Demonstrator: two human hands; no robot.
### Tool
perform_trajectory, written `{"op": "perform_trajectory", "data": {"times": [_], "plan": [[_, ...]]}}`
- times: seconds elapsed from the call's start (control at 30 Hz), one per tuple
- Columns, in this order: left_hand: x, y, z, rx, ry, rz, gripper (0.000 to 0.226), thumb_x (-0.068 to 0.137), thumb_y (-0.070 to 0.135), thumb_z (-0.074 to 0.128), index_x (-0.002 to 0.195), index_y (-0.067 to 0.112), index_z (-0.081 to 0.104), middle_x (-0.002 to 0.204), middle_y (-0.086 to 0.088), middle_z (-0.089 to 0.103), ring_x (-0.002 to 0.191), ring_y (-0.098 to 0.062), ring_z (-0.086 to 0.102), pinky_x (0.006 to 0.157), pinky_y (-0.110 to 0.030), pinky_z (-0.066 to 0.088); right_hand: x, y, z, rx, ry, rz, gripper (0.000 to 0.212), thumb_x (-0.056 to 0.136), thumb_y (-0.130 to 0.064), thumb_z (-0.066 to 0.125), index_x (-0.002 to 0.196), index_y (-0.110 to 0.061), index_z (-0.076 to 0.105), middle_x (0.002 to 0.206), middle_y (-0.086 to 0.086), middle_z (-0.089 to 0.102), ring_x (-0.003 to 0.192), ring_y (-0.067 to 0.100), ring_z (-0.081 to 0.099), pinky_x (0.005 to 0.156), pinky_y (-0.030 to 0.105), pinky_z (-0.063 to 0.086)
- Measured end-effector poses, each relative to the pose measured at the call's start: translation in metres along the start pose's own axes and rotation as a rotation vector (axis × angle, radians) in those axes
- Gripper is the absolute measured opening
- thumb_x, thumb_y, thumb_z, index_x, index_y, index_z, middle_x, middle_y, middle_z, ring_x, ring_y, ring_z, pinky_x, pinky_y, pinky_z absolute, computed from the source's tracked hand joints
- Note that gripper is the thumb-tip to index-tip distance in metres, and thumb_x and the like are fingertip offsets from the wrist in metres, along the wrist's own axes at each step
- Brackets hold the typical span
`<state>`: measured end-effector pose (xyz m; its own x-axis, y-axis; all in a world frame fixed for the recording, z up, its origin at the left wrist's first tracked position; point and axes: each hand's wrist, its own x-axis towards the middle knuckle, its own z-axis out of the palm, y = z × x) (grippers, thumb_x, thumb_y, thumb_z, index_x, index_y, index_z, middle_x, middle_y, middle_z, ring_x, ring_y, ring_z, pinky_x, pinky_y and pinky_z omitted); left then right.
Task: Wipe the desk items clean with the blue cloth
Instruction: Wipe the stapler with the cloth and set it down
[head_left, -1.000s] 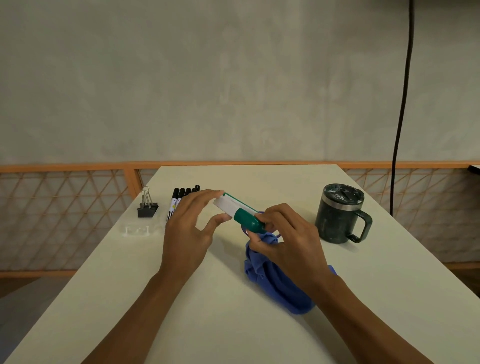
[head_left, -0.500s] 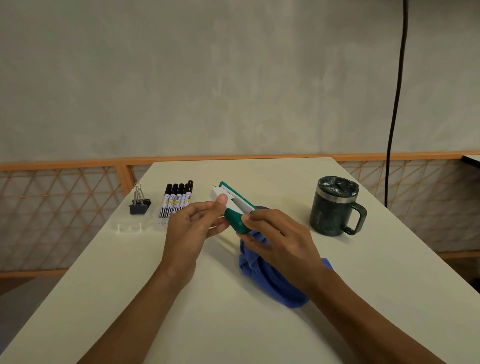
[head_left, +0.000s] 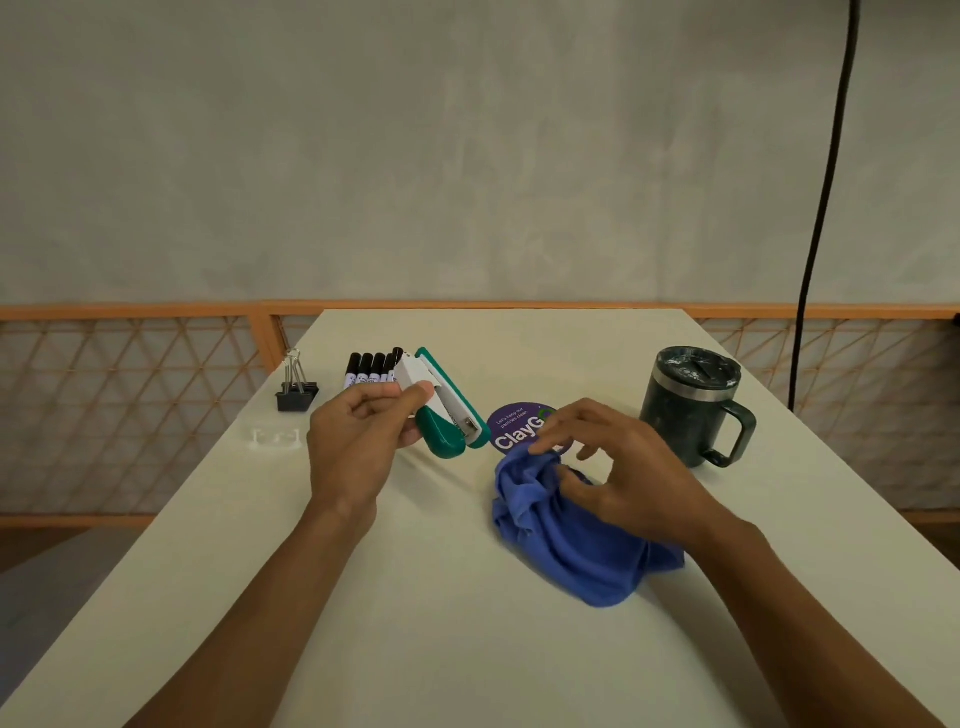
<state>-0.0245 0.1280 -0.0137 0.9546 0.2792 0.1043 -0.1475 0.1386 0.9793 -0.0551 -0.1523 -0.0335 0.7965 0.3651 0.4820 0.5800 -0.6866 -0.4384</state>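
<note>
Stapler (head_left: 441, 410), white top on a teal base, is held above the desk (head_left: 467, 649) in the person's left hand (head_left: 353, 441). The thumb and curled fingers (head_left: 366, 405) pinch the white body, and the rounded teal heel points down.

Its shell is hard, smooth plastic with a metal magazine showing at the hinge. Expect it to be rigid, fairly light and somewhat slippery. Hold it by the flat sides, clear of the hinge and the staple mouth.

Blue cloth (head_left: 571, 540) lies bunched on the desk, right of centre, soft, limp and creased. Its upper edge reaches a round purple sticker (head_left: 514, 428).

The right hand (head_left: 623, 478) rests on the upper folds, fingers spread and loosely bent. Whether they pinch a fold cannot be told. Gathering the cloth into a pad would probably suit the wiping.
</note>
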Motion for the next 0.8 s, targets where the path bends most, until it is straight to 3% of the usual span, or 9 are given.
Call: {"op": "perform_trajectory", "data": {"times": [0.13,0.23,0.4,0.5,0.6,0.7,0.8], "plan": [[0.0,-0.004,0.003,0.051,0.006,0.038,0.029,0.083,0.022,0.093,0.102,0.009,0.077,0.09,-0.003,0.082,0.087,-0.016,0.081,0.07,-0.027,0.065,0.004,-0.002,0.018,-0.082,0.051,0.139,0.026,0.102,-0.04,0.067,0.128,-0.039,0.068,0.125,-0.024,0.061,0.104,-0.004,0.058,0.088,0.02,0.051],[0.0,-0.007,0.004,0.086,-0.001,0.061,0.028,0.081,0.023,0.093,0.101,0.011,0.078,0.09,-0.002,0.081,0.084,-0.014,0.08,0.068,-0.026,0.064,0.008,-0.006,0.029,-0.12,0.052,0.204,0.028,0.1,-0.048,0.068,0.126,-0.04,0.069,0.12,-0.023,0.064,0.105,0.0,0.058,0.092,0.024,0.05],[0.001,-0.009,0.004,0.114,-0.025,0.091,0.027,0.081,0.026,0.094,0.102,0.016,0.079,0.09,0.003,0.081,0.087,-0.014,0.08,0.07,-0.028,0.065,0.01,-0.013,0.042,-0.171,0.04,0.23,0.02,0.095,-0.036,0.072,0.115,-0.039,0.074,0.118,-0.02,0.063,0.108,0.006,0.056,0.086,0.028,0.05],[-0.001,-0.008,0.005,0.119,-0.058,0.113,0.026,0.082,0.025,0.093,0.103,0.016,0.08,0.091,0.003,0.081,0.087,-0.017,0.08,0.072,-0.029,0.066,0.01,-0.021,0.044,-0.158,0.236,0.201,0.013,0.092,-0.023,0.074,0.101,-0.032,0.073,0.105,-0.017,0.06,0.099,0.007,0.054,0.078,0.024,0.048],[-0.004,-0.008,0.006,0.141,-0.089,0.144,0.024,0.083,0.026,0.092,0.103,0.02,0.08,0.093,0.005,0.081,0.088,-0.017,0.08,0.075,-0.035,0.067,0.012,-0.034,0.044,-0.032,0.362,0.166,0.016,0.093,-0.019,0.074,0.101,-0.033,0.071,0.104,-0.022,0.064,0.097,0.007,0.06,0.079,0.018,0.049],[-0.005,-0.008,0.006,0.178,-0.109,0.175,0.025,0.082,0.032,0.093,0.102,0.027,0.08,0.094,0.005,0.081,0.09,-0.019,0.079,0.078,-0.042,0.068,0.011,-0.043,0.048,0.163,0.315,0.248,0.02,0.094,-0.017,0.075,0.106,-0.034,0.075,0.1,-0.027,0.071,0.098,0.002,0.066,0.079,0.012,0.05],[-0.006,-0.007,0.005,0.21,-0.129,0.2,0.024,0.082,0.035,0.092,0.102,0.032,0.079,0.095,0.008,0.08,0.091,-0.019,0.078,0.079,-0.044,0.067,0.01,-0.043,0.05,0.205,0.32,0.259,0.021,0.094,-0.015,0.076,0.107,-0.031,0.081,0.095,-0.03,0.074,0.094,0.0,0.068,0.077,0.011,0.051]]}}
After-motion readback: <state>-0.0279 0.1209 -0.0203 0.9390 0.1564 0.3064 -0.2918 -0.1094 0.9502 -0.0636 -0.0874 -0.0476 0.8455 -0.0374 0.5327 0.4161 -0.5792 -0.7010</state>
